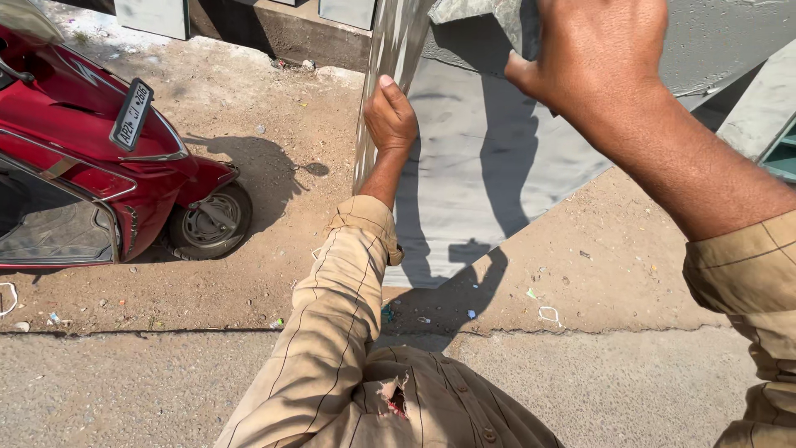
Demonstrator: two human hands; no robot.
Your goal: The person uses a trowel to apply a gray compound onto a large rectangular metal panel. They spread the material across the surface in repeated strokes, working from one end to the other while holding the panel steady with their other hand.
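A large grey stone slab (473, 158) stands nearly upright in front of me, its lower edge down on the dirt ground. My left hand (390, 116) grips its left edge, thumb up along the rim. Higher up, near the frame's top, my right hand (593, 54) is closed on the slab's upper part, the fingers hidden behind it. Both arms wear tan sleeves.
A red scooter (91, 158) is parked on the left, its front wheel (207, 220) close to the slab. More grey slabs (759, 108) lean at the right. Dirt ground (274, 282) with litter meets a concrete strip (124, 382) near my feet. A wall runs along the top.
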